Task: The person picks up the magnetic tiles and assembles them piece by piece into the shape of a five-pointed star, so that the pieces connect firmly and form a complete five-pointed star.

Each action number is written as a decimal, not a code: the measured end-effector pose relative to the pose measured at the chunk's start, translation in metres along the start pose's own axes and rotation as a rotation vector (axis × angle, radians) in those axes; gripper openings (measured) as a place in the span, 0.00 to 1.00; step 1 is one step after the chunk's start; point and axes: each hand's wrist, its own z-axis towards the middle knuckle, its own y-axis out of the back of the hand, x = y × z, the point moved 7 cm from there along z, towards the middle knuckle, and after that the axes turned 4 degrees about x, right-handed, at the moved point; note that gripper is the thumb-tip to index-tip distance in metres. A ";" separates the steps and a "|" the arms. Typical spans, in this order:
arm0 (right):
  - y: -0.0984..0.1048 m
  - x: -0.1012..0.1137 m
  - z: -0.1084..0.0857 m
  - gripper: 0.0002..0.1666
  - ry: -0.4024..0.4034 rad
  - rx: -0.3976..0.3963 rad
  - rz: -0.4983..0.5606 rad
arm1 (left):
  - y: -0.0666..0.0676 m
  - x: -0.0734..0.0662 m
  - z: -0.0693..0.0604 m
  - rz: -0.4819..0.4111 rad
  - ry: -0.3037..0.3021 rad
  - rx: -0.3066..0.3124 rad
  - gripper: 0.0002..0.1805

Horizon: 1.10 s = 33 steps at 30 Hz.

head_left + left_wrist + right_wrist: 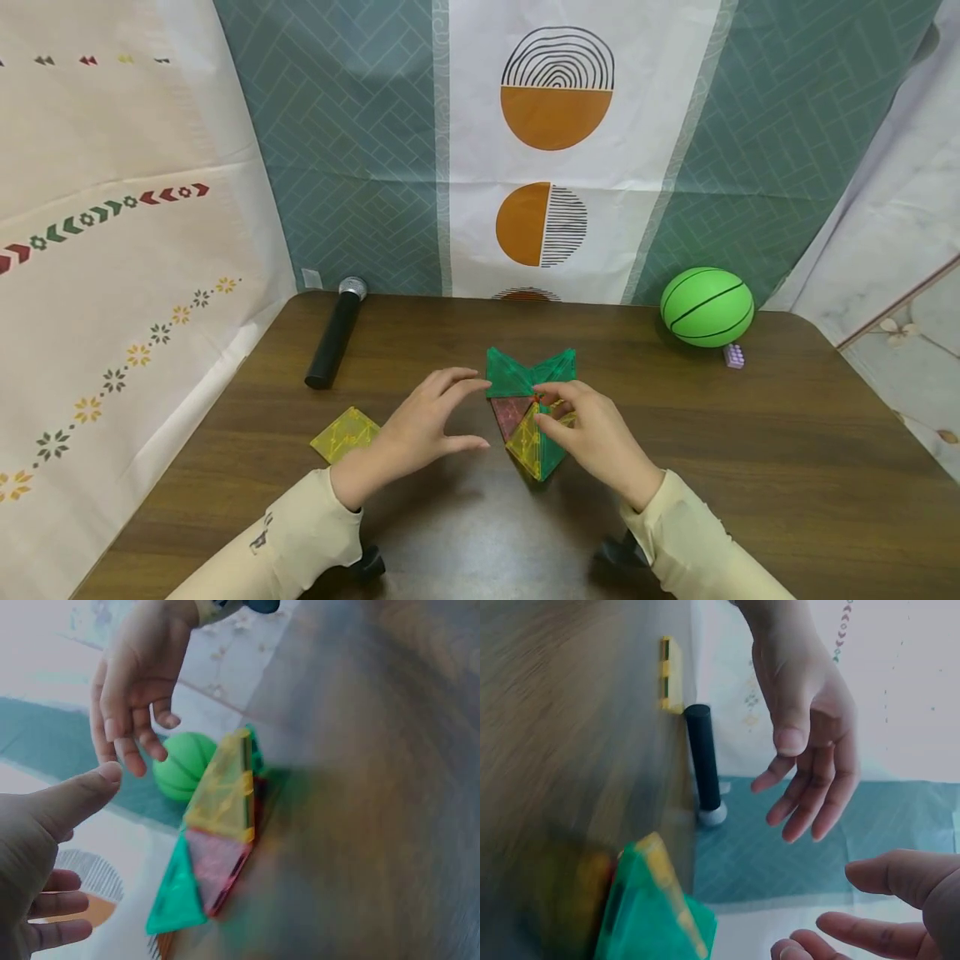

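A structure of translucent magnetic tiles stands in the middle of the table, with green triangles [510, 377] at its back, a red tile [510, 412], and a yellow triangle [526, 446] and green triangle [552, 454] in front. My left hand [420, 425] hovers to its left, fingers spread and holding nothing. Just above the right side is my right hand [602, 435], its fingers loosely bent; the right wrist view shows a gap between its fingers [877, 937] and the tiles. Yellow tiles [348, 433] lie flat on the table, partly behind my left hand.
At the back left lies a black microphone [334, 337] with a silver head. A green ball [707, 308] sits at the back right, a small purple block [733, 357] beside it. Patterned cloth [352, 167] hangs behind the wooden table [750, 467].
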 end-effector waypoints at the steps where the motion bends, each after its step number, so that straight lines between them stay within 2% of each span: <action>1: -0.002 0.004 0.001 0.22 0.005 0.005 0.006 | 0.003 0.003 -0.001 0.003 0.005 0.006 0.38; 9: -0.020 0.031 0.009 0.23 0.028 0.038 0.086 | 0.022 0.023 -0.012 -0.001 0.034 0.053 0.38; 17: -0.047 0.053 0.016 0.22 0.078 0.078 0.159 | 0.027 0.051 -0.032 -0.039 0.146 0.199 0.35; 22: -0.067 0.063 0.022 0.23 0.102 0.122 0.176 | 0.032 0.067 -0.045 -0.026 0.183 0.209 0.35; 33: -0.106 0.073 0.038 0.22 0.091 0.181 0.179 | 0.035 0.095 -0.077 0.013 0.274 0.257 0.38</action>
